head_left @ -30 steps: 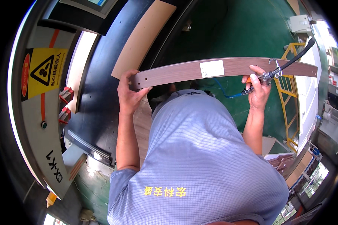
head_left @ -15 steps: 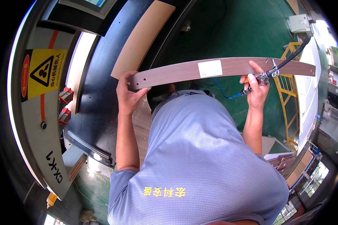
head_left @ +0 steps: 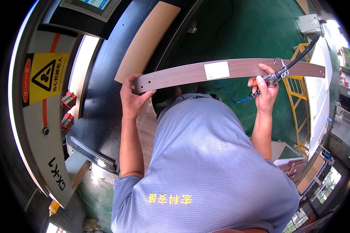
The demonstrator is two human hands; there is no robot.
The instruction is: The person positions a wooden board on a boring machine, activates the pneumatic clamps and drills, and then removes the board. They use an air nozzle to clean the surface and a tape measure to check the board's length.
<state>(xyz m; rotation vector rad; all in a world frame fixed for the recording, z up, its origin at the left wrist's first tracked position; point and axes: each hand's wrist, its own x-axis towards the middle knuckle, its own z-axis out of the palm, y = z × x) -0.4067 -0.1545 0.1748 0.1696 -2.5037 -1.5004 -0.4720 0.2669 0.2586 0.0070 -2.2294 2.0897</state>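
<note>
A long, narrow brown wood-grain board spans across in front of my body, with a white label near its middle and small drilled holes close to its left end. My left hand grips that left end, thumb on the lower edge. Toward the board's right part, my right hand is closed around a metal air blow gun, its fingers also against the board. From the gun a thick black tube rises to the upper right; a blue hose hangs below the board.
On the left stands a machine with a black bed, a screen and a yellow warning sign. A light wooden panel lies on the bed. To the right are a yellow metal frame and white panels over green floor.
Almost nothing differs. The board's right end and the black tube have shifted very slightly; both hands keep the same hold.
</note>
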